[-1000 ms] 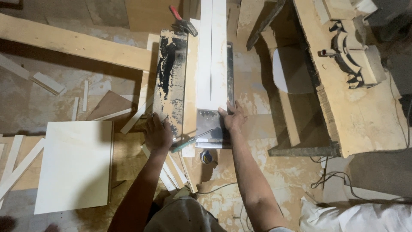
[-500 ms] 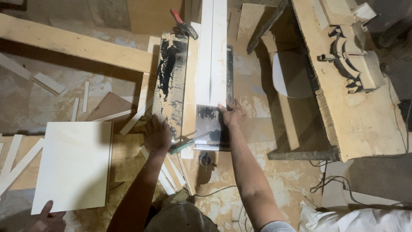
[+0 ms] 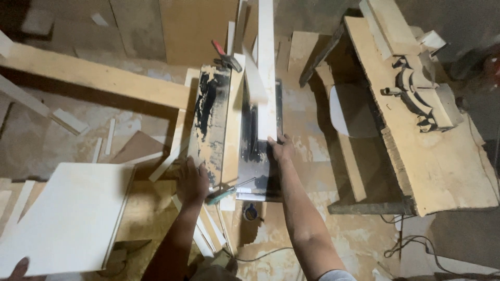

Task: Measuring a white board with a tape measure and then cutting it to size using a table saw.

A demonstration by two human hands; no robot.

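A long white strip (image 3: 266, 78) is being pushed along the metal top of a table saw (image 3: 258, 156), away from the person. The right hand (image 3: 281, 148) is laid on the near end of this strip, with the fingers spread and pressed flat against it; nothing is closed inside this hand. A second, narrower white piece (image 3: 254, 78) is seen just left of the strip, tilted and blurred, so it cannot be told if it is touching the strip or free. The left hand (image 3: 192, 182) is rested open, palm down, on the near part of the paint-stained board (image 3: 211, 119) that lies along the left side of the saw; it holds nothing, and a green-handled tool (image 3: 226, 191) lies just beside it on the worktop.

The step in hand is judged to be the feeding of the strip lengthwise through the saw. For the next move, steady forward pressure is probably needed, with the fingers kept well to the side of the cutting line, and the board on the left kept still.

As for containers, only one small round tin with a blue top (image 3: 251, 212) is seen, below the near edge of the saw; what is inside cannot be told

At the near left, a large white panel (image 3: 67, 218) is held at its corner by another person's hand (image 3: 21, 268)
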